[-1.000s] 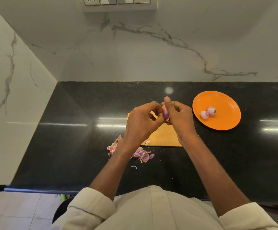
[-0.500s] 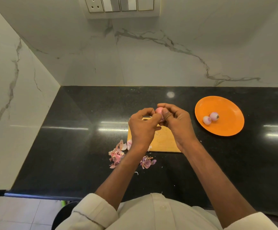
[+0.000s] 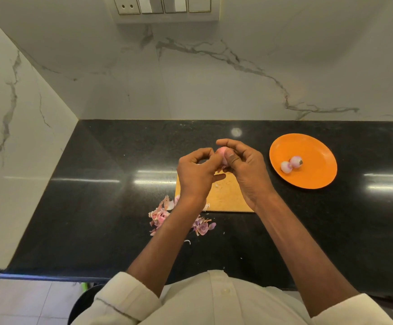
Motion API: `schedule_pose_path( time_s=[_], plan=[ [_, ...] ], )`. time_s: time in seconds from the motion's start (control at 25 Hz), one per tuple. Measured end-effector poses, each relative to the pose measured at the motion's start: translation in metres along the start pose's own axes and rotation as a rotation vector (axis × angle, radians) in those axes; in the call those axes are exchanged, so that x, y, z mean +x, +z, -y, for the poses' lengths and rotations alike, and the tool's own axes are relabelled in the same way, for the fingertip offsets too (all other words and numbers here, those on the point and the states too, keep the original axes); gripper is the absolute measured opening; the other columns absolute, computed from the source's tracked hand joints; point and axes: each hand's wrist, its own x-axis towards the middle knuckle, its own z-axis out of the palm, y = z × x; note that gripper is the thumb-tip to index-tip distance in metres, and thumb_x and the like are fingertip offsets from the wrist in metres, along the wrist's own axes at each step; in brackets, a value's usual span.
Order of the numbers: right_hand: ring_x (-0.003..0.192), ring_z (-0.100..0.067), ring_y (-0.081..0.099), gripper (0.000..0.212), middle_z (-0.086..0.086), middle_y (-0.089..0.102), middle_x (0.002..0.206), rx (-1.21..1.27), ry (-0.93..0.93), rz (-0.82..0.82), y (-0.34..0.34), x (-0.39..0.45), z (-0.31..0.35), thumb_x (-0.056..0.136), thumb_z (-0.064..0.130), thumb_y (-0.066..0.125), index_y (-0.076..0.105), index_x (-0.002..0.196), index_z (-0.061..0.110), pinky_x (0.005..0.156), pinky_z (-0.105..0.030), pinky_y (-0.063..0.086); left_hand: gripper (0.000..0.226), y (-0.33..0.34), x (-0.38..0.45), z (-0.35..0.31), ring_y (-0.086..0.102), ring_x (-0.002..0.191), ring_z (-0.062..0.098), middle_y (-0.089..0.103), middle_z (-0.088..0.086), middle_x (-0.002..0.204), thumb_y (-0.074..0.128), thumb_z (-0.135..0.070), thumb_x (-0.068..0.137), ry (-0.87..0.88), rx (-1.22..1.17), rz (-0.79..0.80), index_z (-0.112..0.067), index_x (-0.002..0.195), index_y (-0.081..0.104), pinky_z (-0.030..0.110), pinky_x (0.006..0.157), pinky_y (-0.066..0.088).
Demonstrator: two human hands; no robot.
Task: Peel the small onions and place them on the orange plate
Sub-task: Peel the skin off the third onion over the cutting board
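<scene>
We see the black stone counter [image 3: 97, 207] filling the middle of the view, shiny with strips of reflected light, and behind and to the left of it the white marble wall [image 3: 214, 85] with grey veins. At the top edge of that wall sits a switch panel [image 3: 167, 5]. Near the centre of the counter lies a wooden cutting board [image 3: 228, 198], partly covered by our two hands held above it. To the right of the board, apart from it, rests the orange plate [image 3: 315, 174], and on it two peeled onions [image 3: 291, 164] lie touching each other near the plate's middle. Our left hand [image 3: 196, 174] and right hand [image 3: 249, 167] meet above the far end of the board, fingers curled, and both pinch one small onion [image 3: 222, 154] between them; only a pale pink patch of it shows between the fingertips, with the right thumb pressed against its near side. So each hand has a narrow grip closed round that onion, which is held in the air over the board, well to the left of the plate. On the counter at the board's near left corner lies a scatter of pink and purple onion skins [image 3: 160, 215], split by our left forearm, and a few small flakes rest on the board itself. At the bottom, cream sleeves [image 3: 125, 301] are rolled back above the forearms.
</scene>
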Motion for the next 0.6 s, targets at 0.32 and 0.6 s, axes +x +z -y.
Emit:
schedule_pose_path(
  time_s=[0.32, 0.6],
  plan=[
    [0.111, -0.029, 0.068, 0.029, -0.015, 0.063, 0.135, 0.204, 0.128, -0.028, -0.007, 0.001, -0.001, 0.112, 0.019, 0.047, 0.074, 0.12, 0.019, 0.088, -0.038, 0.061, 0.011, -0.013, -0.001, -0.003, 0.08, 0.095, 0.025, 0.078, 0.014, 0.106, 0.062, -0.02, 0.108, -0.151, -0.166, 0.08, -0.014, 0.109, 0.071, 0.04, 0.075, 0.067],
    [0.1, -0.022, 0.072, 0.031, -0.015, 0.07, 0.122, 0.285, 0.191, -0.041, -0.007, 0.001, 0.001, 0.112, 0.024, 0.047, 0.074, 0.124, 0.015, 0.088, -0.037, 0.06, 0.027, -0.013, 0.001, 0.002, 0.078, 0.095, 0.028, 0.073, 0.024, 0.103, 0.039, -0.016, 0.114, 0.026, 0.023, 0.066, -0.003, 0.102, 0.059, 0.047, 0.077, 0.067]
  ],
)
